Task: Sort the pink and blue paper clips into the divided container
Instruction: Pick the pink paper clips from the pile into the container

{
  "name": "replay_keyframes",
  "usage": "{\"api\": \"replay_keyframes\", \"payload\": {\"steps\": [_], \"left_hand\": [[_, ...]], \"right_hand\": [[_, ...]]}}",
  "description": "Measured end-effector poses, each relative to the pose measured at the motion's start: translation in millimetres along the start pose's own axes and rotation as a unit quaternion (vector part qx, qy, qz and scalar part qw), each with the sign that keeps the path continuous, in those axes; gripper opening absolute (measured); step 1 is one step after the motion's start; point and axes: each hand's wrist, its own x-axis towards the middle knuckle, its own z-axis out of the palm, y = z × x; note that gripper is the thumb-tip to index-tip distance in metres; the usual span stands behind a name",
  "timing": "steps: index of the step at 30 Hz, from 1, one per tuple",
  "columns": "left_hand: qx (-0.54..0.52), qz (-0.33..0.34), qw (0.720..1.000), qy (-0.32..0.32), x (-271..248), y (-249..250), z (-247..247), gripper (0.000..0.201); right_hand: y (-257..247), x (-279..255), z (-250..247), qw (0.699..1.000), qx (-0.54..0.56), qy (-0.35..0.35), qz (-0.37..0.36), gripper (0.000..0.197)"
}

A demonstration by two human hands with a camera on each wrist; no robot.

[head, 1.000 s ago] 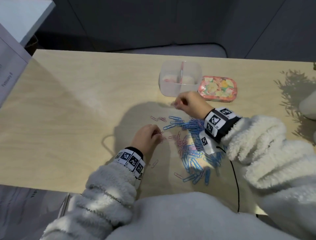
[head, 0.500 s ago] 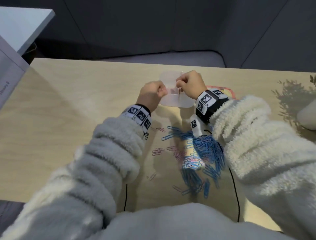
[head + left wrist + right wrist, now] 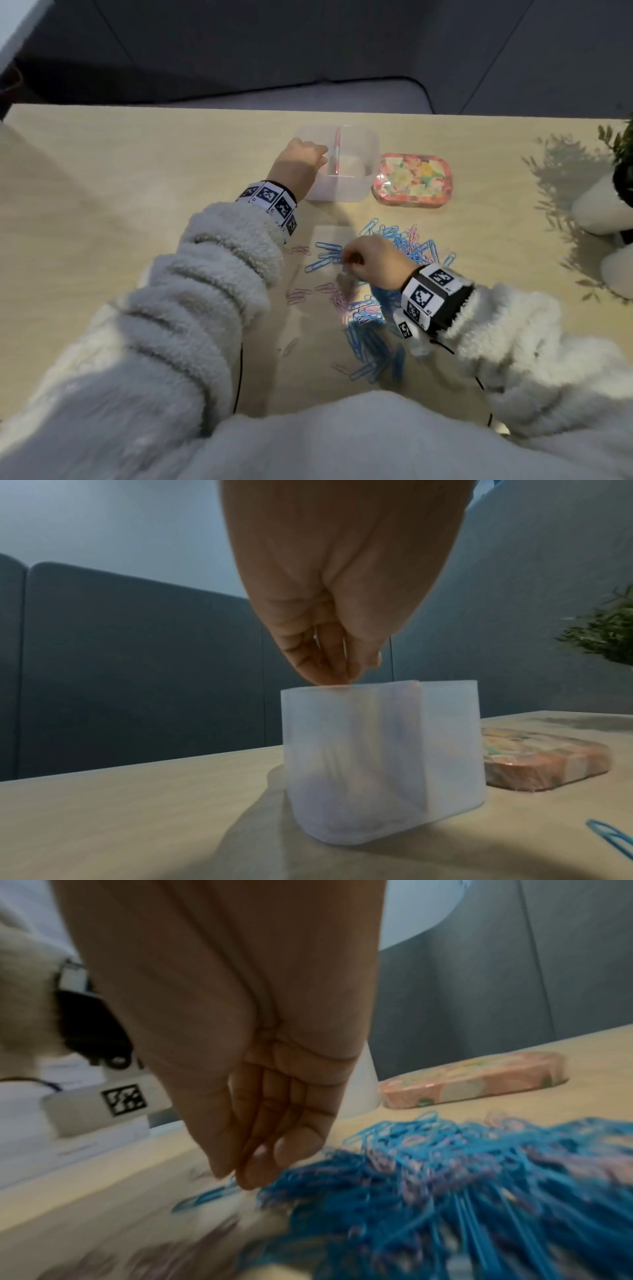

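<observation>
Head view gives me the divided container [image 3: 356, 164], a translucent tub with a pink-edged partition, standing near the far edge of the worktop [image 3: 137, 192], roughly at its middle. My left hand [image 3: 301, 164] is at the tub's left compartment; from the left wrist view its fingers [image 3: 322, 656] are bunched together pointing down, the tips right at the rim [image 3: 342, 688]. Whether a clip is pinched between them I cannot tell.

Nearer to me, toward the near edge, the paper clips [image 3: 376, 308] lie in a loose heap, mostly blue with pink ones mixed in, and a few pink clips [image 3: 298, 296] are scattered off its left side. My right hand [image 3: 373, 260] is over the heap's far-left part, knuckles up. In the right wrist view its fingers [image 3: 260, 1158] are drawn together with the tips down at a blue clip [image 3: 209, 1196] on the worktop; the picture is blurred, so I cannot tell whether they have gripped it.

Just beside the container on its right lies a flat pink floral lid [image 3: 414, 180]. At the right edge of the worktop stands a white pot [image 3: 599, 209] with a green plant. Fleecy white sleeves [image 3: 212, 291] cover both my arms, with marker-printed bands at the wrists.
</observation>
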Motion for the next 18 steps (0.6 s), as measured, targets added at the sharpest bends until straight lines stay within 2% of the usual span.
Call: {"api": "replay_keyframes", "payload": {"steps": [3, 7, 9, 11, 13, 15, 18], "left_hand": [[-0.032, 0.056, 0.995, 0.082, -15.3, 0.5, -5.1, 0.025], [-0.044, 0.031, 0.995, 0.080, -58.9, 0.6, -4.0, 0.019], [-0.086, 0.007, 0.996, 0.025, -95.0, -0.8, 6.8, 0.014], [-0.103, -0.032, 0.992, -0.071, -132.1, -4.5, 18.1, 0.010], [-0.101, -0.065, 0.983, -0.141, -161.4, -9.8, 25.9, 0.015], [-0.111, -0.089, 0.976, -0.162, -181.7, -10.6, 32.2, 0.030], [-0.136, -0.126, 0.975, -0.126, -196.6, 0.1, 44.5, 0.060]], "right_hand": [[-2.5, -11.1, 17.3, 0.999, -0.021, -0.049, -0.012, 0.018], [-9.3, -13.0, 31.6, 0.995, -0.081, -0.050, -0.033, 0.023], [-14.6, -9.2, 36.8, 0.994, -0.089, -0.045, -0.041, 0.024], [-19.5, -5.5, 40.6, 0.994, -0.079, -0.050, -0.055, 0.022], [-19.9, -3.4, 39.5, 0.996, -0.052, -0.040, -0.056, 0.019], [-14.1, -2.8, 34.9, 0.999, -0.014, 0.002, -0.033, 0.020], [-2.0, -5.6, 30.9, 0.998, -0.013, 0.057, -0.023, 0.023]]}}
